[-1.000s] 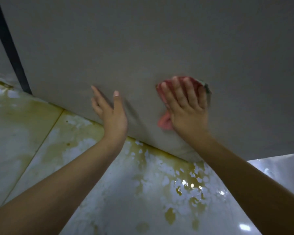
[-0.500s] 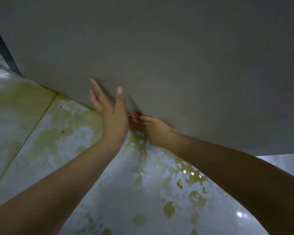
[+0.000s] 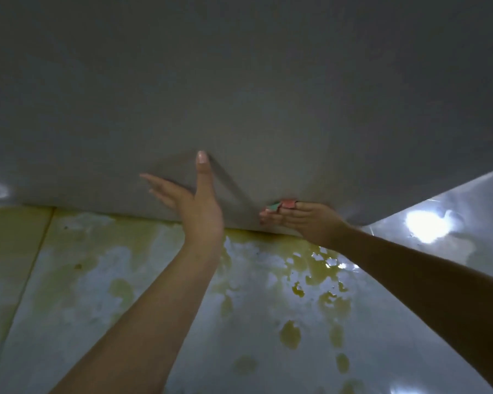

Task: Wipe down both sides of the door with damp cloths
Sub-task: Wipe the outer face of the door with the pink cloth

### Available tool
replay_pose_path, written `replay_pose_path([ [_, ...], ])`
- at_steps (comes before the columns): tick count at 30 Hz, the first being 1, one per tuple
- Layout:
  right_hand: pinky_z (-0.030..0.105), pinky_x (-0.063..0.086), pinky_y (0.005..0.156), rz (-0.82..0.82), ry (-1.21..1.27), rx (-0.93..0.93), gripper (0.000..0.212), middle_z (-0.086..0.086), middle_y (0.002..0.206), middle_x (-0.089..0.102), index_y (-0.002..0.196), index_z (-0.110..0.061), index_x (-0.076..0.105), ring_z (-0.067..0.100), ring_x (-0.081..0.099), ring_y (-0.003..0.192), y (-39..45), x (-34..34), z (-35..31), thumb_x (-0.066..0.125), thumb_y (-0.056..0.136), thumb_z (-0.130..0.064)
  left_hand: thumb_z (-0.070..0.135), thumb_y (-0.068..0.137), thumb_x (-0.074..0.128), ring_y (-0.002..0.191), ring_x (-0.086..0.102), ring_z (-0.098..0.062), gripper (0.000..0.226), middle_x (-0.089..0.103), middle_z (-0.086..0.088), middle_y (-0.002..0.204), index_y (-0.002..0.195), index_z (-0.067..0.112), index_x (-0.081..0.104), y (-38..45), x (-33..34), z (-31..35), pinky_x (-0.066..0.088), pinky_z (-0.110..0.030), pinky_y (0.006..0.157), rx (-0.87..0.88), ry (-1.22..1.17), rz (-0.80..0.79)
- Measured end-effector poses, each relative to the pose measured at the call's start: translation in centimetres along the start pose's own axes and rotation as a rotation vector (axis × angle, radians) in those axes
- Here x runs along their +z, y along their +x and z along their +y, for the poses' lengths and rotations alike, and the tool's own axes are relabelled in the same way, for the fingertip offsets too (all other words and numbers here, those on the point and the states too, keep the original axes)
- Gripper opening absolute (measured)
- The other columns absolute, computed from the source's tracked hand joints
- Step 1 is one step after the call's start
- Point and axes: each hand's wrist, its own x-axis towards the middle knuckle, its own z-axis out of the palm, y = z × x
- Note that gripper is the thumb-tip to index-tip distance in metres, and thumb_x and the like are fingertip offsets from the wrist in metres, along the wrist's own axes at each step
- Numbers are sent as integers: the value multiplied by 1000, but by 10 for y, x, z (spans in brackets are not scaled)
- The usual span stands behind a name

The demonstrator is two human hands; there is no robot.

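Door (image 3: pixel 239 81) panel fills the upper part of our view, grey and matte, its bottom edge running just above the wet floor tiles (image 3: pixel 125 280). Against that bottom edge, toward the right corner of the panel, our right hand (image 3: pixel 305 220) presses a pink cloth (image 3: pixel 288 204) with a green fold showing; the fingers lie mostly straight over it, flattening it to the door rather than clutching it, and most of the cloth is hidden under them. Our left hand (image 3: pixel 202 206) braces the panel nearby with thumb and fingers spread wide and holding nothing, fingertips touching the surface.

We judge the step in hand to be wiping the lowest strip of this side. To do it well we should keep the cloth flat and fully under the palm, drag it along the bottom edge in overlapping passes, and keep the left hand firm so the door does not swing away. The yellowish puddles (image 3: pixel 319 268) on the tiles sit right below the edge, so we should keep the cloth from dipping into them and smearing grime back onto the panel.
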Motion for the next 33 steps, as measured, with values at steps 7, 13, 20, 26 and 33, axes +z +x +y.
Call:
replay_pose_path([
  [7, 26, 6, 114, 325, 69, 441, 63, -25, 137, 45, 142, -33, 34, 2, 31, 131, 82, -18, -34, 46, 81, -19, 60, 84, 54, 146, -1, -10, 106, -13, -5, 160, 150, 18, -17, -4, 14, -1, 5, -9, 95, 16, 69, 32],
  [13, 38, 15, 115, 650, 321, 1242, 70, 2, 143, 33, 134, -23, 42, 21, 19, 138, 91, -45, -42, 77, 74, -35, 56, 87, 54, 146, 4, -12, 105, -7, -8, 160, 149, 10, -17, -2, 14, 2, 8, -6, 89, 29, 160, 52],
  [20, 45, 2, 117, 960, 675, 1803, 49, 34, 144, 27, 143, -2, 19, 48, 15, 135, 109, -88, 9, 25, 101, -27, 59, 87, 48, 143, -11, -4, 98, -21, -5, 158, 151, 19, -15, -28, -1, 8, -1, 5, 96, 431, 403, -116],
  [26, 47, 6, 115, 1004, 732, 1824, 52, 36, 144, 27, 143, 0, 19, 48, 16, 135, 107, -99, 12, 34, 98, -20, 31, 93, 56, 146, 3, -36, 72, 6, -18, 155, 149, 8, 15, -4, -20, 31, 4, -51, 118, 1511, 1033, -255],
  [33, 49, 6, 116, 1048, 708, 1783, 50, 22, 147, 22, 144, -4, 19, 43, 12, 138, 104, -98, 24, 24, 101, -29, 32, 90, 57, 143, 11, -29, 61, 25, -13, 148, 145, 19, 35, 43, -4, 82, 7, -44, 118, 2195, 1313, -303],
])
